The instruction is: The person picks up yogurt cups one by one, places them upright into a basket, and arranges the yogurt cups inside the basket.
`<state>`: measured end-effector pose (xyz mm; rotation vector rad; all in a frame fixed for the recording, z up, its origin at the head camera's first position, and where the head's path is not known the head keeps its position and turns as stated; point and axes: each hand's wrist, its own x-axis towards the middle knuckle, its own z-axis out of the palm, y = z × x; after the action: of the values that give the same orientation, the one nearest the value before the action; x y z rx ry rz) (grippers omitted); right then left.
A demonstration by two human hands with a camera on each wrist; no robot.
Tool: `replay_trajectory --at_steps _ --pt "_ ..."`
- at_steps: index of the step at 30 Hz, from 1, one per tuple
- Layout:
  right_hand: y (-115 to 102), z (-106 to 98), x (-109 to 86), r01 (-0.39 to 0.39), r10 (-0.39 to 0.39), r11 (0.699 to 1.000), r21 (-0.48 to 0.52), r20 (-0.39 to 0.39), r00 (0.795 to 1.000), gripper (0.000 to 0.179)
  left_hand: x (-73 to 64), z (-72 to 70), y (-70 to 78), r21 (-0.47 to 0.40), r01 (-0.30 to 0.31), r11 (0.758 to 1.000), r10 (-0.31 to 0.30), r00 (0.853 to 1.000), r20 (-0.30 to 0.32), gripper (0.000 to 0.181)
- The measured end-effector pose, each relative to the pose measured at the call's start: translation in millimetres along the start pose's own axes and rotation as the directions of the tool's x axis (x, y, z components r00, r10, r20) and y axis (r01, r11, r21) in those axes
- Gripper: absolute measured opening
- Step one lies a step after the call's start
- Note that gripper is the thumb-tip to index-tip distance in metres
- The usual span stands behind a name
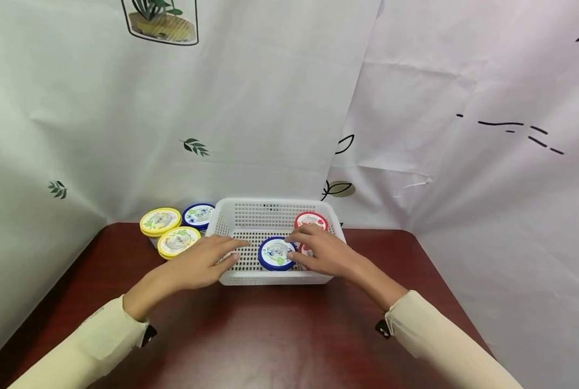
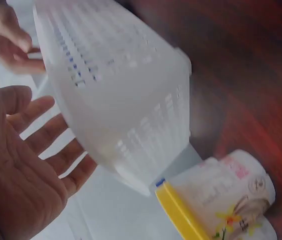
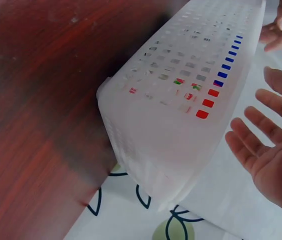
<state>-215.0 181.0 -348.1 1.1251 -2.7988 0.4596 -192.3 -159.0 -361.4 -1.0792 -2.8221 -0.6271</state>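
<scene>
A white perforated plastic basket holds a blue-lidded tub and, on its right side, a red-lidded tub with another red-lidded tub partly hidden by my right hand. That right hand is over the basket's right part, its fingertips overlapping the blue lid in the head view. In the right wrist view its fingers spread loosely, with nothing between them. My left hand hovers at the basket's left front corner, fingers extended over the rim and holding nothing.
Left of the basket stand two yellow-lidded tubs and a blue-lidded tub. All rest on a dark red-brown table. White patterned sheeting hangs behind the table and along its sides.
</scene>
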Motion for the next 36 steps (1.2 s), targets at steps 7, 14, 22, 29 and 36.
replay_trajectory --at_steps 7,14,22,29,36 --pt "2 -1 -18.3 0.032 -0.034 0.999 -0.031 -0.042 0.999 0.036 1.9 -15.8 -20.6 0.046 0.098 0.994 -0.097 0.995 -0.026 0.055" --pt "0 2 -36.1 0.012 -0.013 1.0 -0.025 -0.035 0.999 0.033 -1.6 -22.1 -38.1 0.119 0.189 0.975 -0.181 0.981 -0.071 0.055" --pt "3 3 -50.9 0.047 -0.051 0.997 -0.063 -0.069 0.996 0.03 -3.1 -27.1 -59.3 0.129 0.262 0.956 -0.258 0.965 -0.047 0.049" --pt "4 1 -57.7 0.025 -0.029 0.996 -0.081 -0.055 0.998 0.032 -5.2 -30.4 -73.7 0.143 0.336 0.931 -0.339 0.941 -0.004 0.051" --pt "5 -2 -65.5 0.031 -0.041 0.993 -0.116 -0.088 0.995 0.033 -6.5 -27.5 -97.2 0.147 0.295 0.944 -0.299 0.954 0.007 0.048"
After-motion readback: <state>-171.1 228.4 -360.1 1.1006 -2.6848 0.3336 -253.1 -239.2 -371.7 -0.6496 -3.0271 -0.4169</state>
